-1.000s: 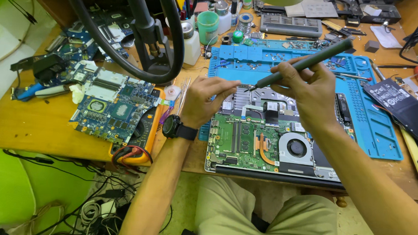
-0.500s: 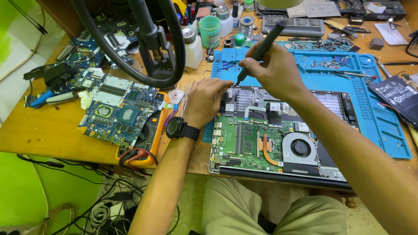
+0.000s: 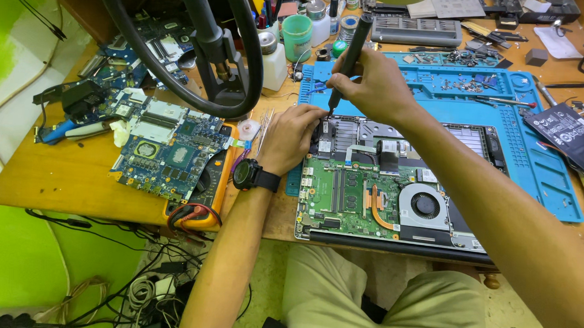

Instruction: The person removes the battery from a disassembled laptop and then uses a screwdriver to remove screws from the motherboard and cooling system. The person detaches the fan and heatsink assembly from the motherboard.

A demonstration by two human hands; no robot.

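Laptop [image 3: 395,187], opened, on blue mat [image 3: 533,127], during screwdriver work.
Right hand [image 3: 372,86], fingers closed round the dark screwdriver [image 3: 349,59], now holds it steeper than half a second ago, tip at the laptop's upper-left corner; left hand [image 3: 290,137] stays curled there, its grasp hidden.

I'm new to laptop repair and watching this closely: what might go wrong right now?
The screwdriver in the right hand stands almost upright at the far left corner of the opened laptop; a slip might gouge the green board. The left hand rests right beside the tip and might be jabbed. A freed screw might roll off the blue mat.
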